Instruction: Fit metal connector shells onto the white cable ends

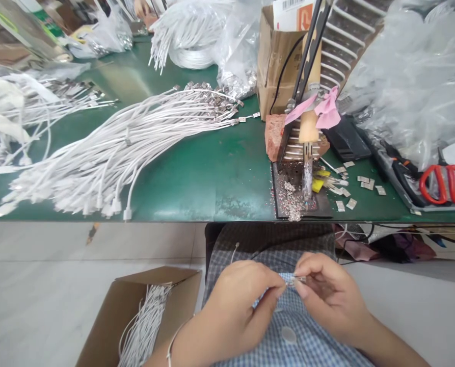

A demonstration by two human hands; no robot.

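Over my lap, my left hand [246, 298] is closed in a pinch on the end of a white cable, whose other tip [235, 245] sticks up behind the knuckles. Facing it, my right hand [330, 295] pinches a small metal connector piece [300, 279] between thumb and fingers. The two pinched ends meet or nearly meet; the fingers hide whether they are joined. Above my hands, on the green table [181, 178], a soldering iron [307, 168] with a wooden handle hangs tip down over a dark plate [326, 209] strewn with solder bits.
A large bundle of white cables [108, 137] lies on the table's left. Loose metal connector shells [365, 182] and red-handled scissors [447, 183] lie right. A cardboard box [101, 321] holding white cables stands at lower left. Plastic bags [422, 76] and a brown carton [280, 66] stand behind.
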